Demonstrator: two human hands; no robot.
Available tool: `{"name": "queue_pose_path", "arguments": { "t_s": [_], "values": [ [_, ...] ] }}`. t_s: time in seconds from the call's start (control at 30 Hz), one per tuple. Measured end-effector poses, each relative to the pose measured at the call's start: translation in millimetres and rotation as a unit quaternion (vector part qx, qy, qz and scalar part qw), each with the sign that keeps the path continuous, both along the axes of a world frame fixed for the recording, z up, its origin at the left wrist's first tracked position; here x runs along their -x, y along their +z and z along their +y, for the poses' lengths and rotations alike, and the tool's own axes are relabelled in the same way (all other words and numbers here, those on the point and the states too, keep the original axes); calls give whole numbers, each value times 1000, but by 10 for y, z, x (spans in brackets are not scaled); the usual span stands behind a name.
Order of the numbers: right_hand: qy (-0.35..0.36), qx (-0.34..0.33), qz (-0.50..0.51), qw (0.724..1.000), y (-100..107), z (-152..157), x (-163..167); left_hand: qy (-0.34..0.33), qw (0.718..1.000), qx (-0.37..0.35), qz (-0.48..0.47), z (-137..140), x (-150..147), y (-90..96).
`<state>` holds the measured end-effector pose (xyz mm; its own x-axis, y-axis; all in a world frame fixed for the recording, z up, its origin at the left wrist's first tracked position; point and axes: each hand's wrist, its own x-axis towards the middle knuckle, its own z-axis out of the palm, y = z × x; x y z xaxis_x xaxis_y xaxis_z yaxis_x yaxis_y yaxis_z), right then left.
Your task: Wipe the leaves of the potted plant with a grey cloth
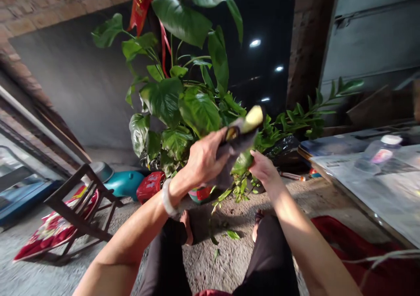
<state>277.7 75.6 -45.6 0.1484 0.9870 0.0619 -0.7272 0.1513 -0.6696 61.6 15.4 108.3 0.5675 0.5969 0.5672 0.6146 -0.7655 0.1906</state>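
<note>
My left hand (205, 153), with a pale bangle (169, 198) at its wrist, is closed round a crumpled grey cloth (226, 171). A blurred black-and-yellow thing (252, 118) sticks out beyond its fingers; its kind cannot be made out. In the fingers of my right hand (264, 167) is the edge of a green leaf (242, 162), low on the plant's right side. The large potted plant (166, 101) has broad glossy leaves and stands straight in front of me. Part of its red and green pot (200, 194) shows below my left hand.
To the left stands a wooden folding chair (83, 204) with a red patterned cushion (54, 230). On the right, a paper-covered table (400, 199) bears a clear plastic bottle (382, 153). Fallen leaves (232, 234) lie on the floor between my feet. A red cloth (344, 243) lies at lower right.
</note>
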Motion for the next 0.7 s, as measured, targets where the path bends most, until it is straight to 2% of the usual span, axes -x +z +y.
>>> {"name": "queue_pose_path", "arguments": {
  "t_s": [0.07, 0.1, 0.17, 0.27, 0.33, 0.43, 0.53, 0.63, 0.7],
  "values": [
    [-11, 22, 17, 1000, 15, 25, -9, 46, 997, -55, -35, 207, -135, -9],
    [-18, 40, 24, 999, 25, 41, -14, 58, 997, -52, -16, 297, -187, -81],
    [-32, 78, 28, 996, 56, 77, -33, 59, 995, 13, 73, 398, -221, -322],
    [-40, 107, 20, 993, 126, 122, -105, 27, 966, 164, 200, 352, -81, -738],
    [-38, 108, 13, 993, 166, 121, -189, 17, 952, 225, 209, 280, 90, -930],
    [-34, 103, 1, 994, 127, 56, -352, 41, 953, 248, 166, 241, 341, -1060],
    [-86, 159, -10, 984, -113, -37, -521, 84, 956, 251, 129, 299, 497, -1108],
    [-159, 270, -22, 950, -515, -83, -614, 129, 955, 254, 86, 395, 512, -1149],
    [-159, 319, -31, 934, -799, -71, -595, 155, 953, 253, 66, 469, 438, -1168]
  ]
}}
